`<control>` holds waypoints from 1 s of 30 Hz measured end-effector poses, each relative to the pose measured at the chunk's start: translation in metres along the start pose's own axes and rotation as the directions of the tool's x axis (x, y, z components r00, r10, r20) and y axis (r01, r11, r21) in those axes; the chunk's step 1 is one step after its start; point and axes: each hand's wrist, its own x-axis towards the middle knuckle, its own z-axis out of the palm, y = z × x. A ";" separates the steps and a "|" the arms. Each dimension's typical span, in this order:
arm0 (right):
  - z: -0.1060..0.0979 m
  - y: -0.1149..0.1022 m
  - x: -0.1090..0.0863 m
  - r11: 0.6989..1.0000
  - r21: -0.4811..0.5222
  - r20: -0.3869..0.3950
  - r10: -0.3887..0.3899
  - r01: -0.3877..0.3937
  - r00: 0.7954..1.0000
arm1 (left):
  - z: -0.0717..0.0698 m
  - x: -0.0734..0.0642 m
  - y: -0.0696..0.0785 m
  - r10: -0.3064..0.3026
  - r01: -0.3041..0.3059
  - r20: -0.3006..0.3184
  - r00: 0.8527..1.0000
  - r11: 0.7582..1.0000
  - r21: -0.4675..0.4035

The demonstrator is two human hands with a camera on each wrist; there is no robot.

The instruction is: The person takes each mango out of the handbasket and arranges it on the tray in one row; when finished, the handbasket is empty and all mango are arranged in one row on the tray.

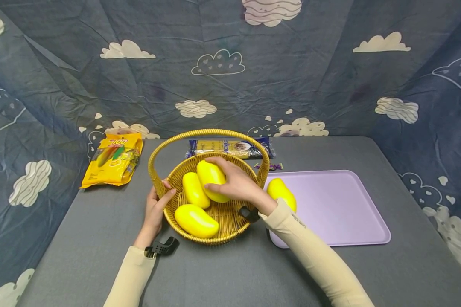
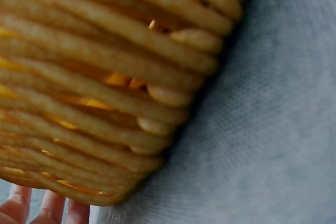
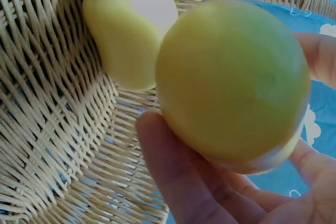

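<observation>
My right hand [image 1: 238, 181] grips a yellow mango [image 1: 208, 172] over the inside of a wicker basket [image 1: 230, 221] with an arched handle. Close up in the right wrist view, fingers and thumb wrap around this mango [image 3: 231, 82], whose end has a greenish tint. Two more mangoes lie in the basket, one [image 1: 192, 187] right beside the held one and another [image 1: 196, 221] near the front rim. At the basket's left side, my left hand [image 1: 155, 209] holds the rim by the foot of the handle. The left wrist view shows the woven outer wall [image 2: 94, 77] and several fingertips below it.
To the right lies a lilac tray [image 1: 338, 209], with another mango [image 1: 281, 194] at its left end. A yellow bag [image 1: 113, 160] stands at the back left. Behind the basket are a long blue-and-yellow packet [image 1: 230, 148] and a small purple-wrapped candy [image 1: 270, 166].
</observation>
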 end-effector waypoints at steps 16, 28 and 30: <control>-0.002 -0.007 -0.019 0.990 0.050 -0.173 -0.123 0.134 0.977 | -0.001 0.000 -0.001 -0.007 0.007 0.000 1.000 1.000 0.017; -0.002 -0.014 -0.041 0.963 0.160 -0.202 -0.182 0.216 0.962 | 0.000 0.000 0.000 -0.013 0.013 -0.008 1.000 1.000 0.021; -0.002 -0.014 -0.045 0.959 0.177 -0.204 -0.183 0.220 0.962 | 0.001 0.000 0.000 -0.012 0.013 -0.012 1.000 1.000 0.021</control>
